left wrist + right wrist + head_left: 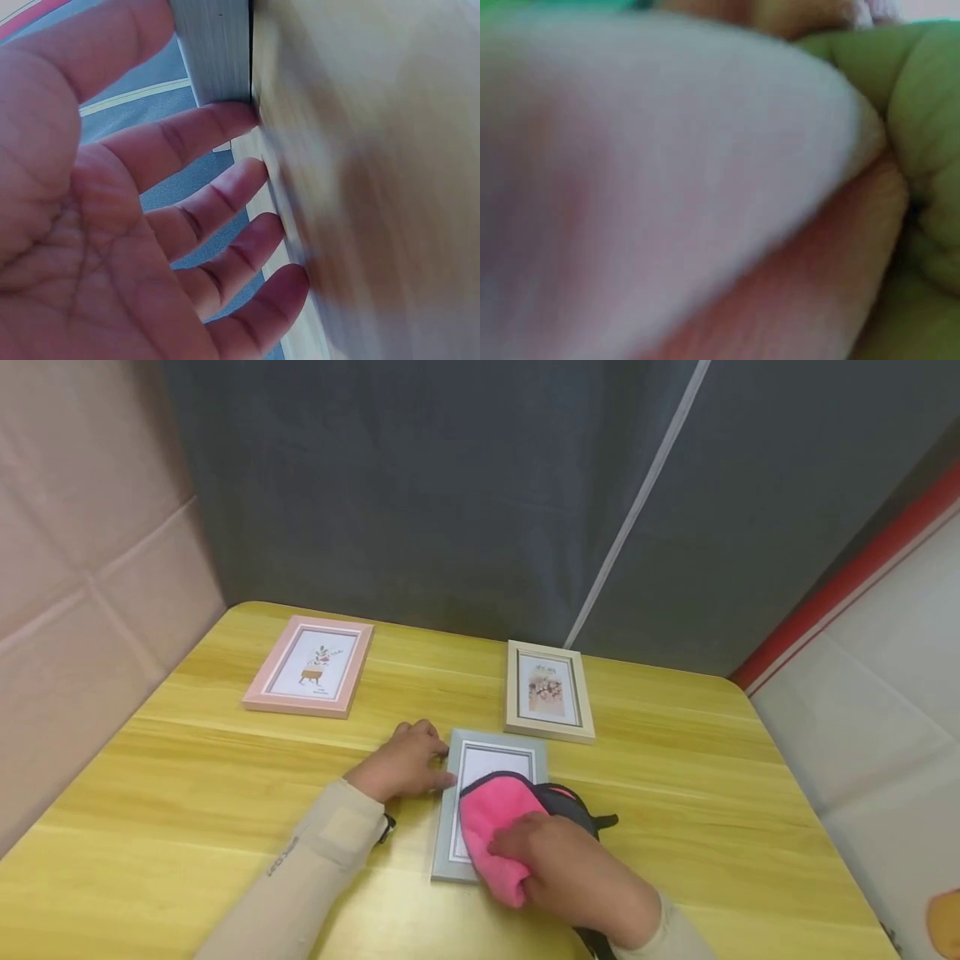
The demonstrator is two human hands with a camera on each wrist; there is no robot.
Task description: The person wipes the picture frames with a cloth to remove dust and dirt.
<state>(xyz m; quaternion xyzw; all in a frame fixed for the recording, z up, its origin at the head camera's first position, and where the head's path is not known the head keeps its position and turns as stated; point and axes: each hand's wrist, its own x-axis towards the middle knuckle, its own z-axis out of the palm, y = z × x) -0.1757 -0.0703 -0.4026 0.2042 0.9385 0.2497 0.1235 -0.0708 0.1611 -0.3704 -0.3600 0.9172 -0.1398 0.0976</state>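
Note:
A grey-blue picture frame (445,835) lies face up on the wooden table. My left hand (405,762) is at its left edge, thumb and index finger touching the side. In the left wrist view those fingers (214,120) are spread, fairly straight, with the tips down by the tabletop. My right hand (562,864) grips a bunched pink cloth (491,806) with dark edging, which lies over the frame's lower right part and hides much of its picture. Close up in the right wrist view, the cloth (682,150) is blurred and folded into the hand.
A pink picture frame (262,689) lies at the table's back left. A cream picture frame (512,693) lies just behind the grey-blue one, to its right. The wooden table (712,793) meets a dark grey panel (420,493) at the back.

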